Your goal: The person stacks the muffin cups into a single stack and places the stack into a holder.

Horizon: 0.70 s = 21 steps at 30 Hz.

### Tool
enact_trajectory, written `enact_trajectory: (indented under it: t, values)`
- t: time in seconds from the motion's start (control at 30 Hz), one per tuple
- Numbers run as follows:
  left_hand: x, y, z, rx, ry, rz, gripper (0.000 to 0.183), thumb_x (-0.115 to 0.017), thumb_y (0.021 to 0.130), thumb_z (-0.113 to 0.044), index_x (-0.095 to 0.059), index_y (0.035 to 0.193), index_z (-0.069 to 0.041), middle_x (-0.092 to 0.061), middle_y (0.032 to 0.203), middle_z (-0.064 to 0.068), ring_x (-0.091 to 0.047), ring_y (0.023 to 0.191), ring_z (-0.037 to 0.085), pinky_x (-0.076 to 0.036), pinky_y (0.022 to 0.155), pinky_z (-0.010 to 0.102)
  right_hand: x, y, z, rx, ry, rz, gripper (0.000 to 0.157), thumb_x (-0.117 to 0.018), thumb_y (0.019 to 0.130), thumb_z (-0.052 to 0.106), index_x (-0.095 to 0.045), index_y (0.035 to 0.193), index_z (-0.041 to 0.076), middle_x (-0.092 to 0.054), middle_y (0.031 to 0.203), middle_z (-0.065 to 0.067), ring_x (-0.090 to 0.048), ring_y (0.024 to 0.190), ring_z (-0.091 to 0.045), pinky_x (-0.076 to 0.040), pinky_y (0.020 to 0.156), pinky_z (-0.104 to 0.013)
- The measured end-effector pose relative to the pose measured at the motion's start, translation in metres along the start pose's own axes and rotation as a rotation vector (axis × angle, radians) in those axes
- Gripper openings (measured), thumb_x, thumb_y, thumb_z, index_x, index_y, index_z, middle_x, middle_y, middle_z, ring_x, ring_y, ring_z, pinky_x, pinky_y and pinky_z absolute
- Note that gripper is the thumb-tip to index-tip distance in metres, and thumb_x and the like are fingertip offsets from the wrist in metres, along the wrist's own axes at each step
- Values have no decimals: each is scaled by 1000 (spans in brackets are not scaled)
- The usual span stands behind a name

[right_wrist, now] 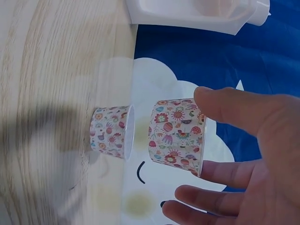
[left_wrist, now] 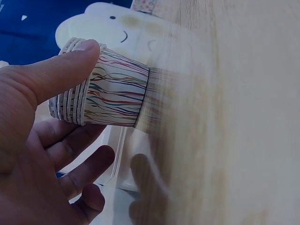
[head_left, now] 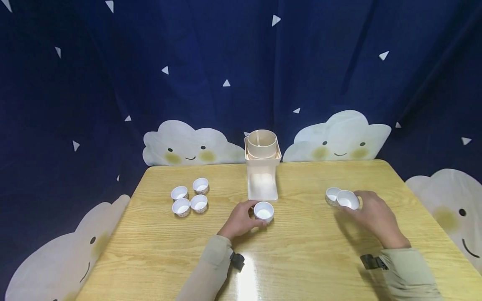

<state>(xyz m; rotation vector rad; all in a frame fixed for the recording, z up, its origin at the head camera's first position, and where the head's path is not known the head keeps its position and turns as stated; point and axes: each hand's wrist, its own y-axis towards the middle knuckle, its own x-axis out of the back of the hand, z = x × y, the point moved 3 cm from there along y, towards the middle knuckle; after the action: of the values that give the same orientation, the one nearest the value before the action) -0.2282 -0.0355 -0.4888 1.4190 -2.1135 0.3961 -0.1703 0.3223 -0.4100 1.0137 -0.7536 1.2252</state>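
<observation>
My left hand point(head_left: 242, 220) grips a nested stack of paper baking cups point(left_wrist: 115, 89) near its rims, thumb on one side and fingers on the other. Wavy coloured lines cover the lowest cup, whose base is at the tabletop. In my right hand point(head_left: 376, 215), thumb and fingers pinch a flower-patterned paper cup point(right_wrist: 177, 136) by its rim, raised off the table. A second flower-patterned cup point(right_wrist: 111, 131) stands on the wood just beyond it. In the head view, the held cup point(head_left: 348, 200) partly overlaps that standing cup point(head_left: 332, 195).
Several white-lined cups point(head_left: 182, 207) stand grouped at the left of the wooden table point(head_left: 150, 246). A cream-coloured dispenser-like stand point(head_left: 262, 167) with a round top is at the back middle, just behind the left hand's stack. A dark blue curtain point(head_left: 226, 50) with clouds hangs behind.
</observation>
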Motion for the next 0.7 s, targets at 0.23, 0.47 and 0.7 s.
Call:
enact_trajectory:
  t: [0.23,0.47,0.7]
  values:
    - [0,0,-1,-1,1,-4,63,-88,73,-30,-64,130,-17,-70,116,-1,-60,103,14,-47,93,34,3,1,12,75,-4,-54,60,-79,80,31,-60,117,-12,-60,116,-36,-56,106,-52,-46,84,-61]
    - [0,0,-1,-4,10,-9,63,-89,72,-31,-64,129,-17,-70,114,0,-61,102,14,-48,91,33,7,3,24,91,-7,-61,62,-80,79,35,-61,118,-10,-60,119,-34,-56,108,-51,-46,85,-61]
    - [0,0,0,-8,20,-8,63,-88,73,-33,-64,129,-18,-70,114,-1,-60,101,13,-48,90,31,12,6,34,104,-17,-49,64,-80,79,38,-61,118,-9,-60,121,-33,-56,110,-50,-46,85,-60]
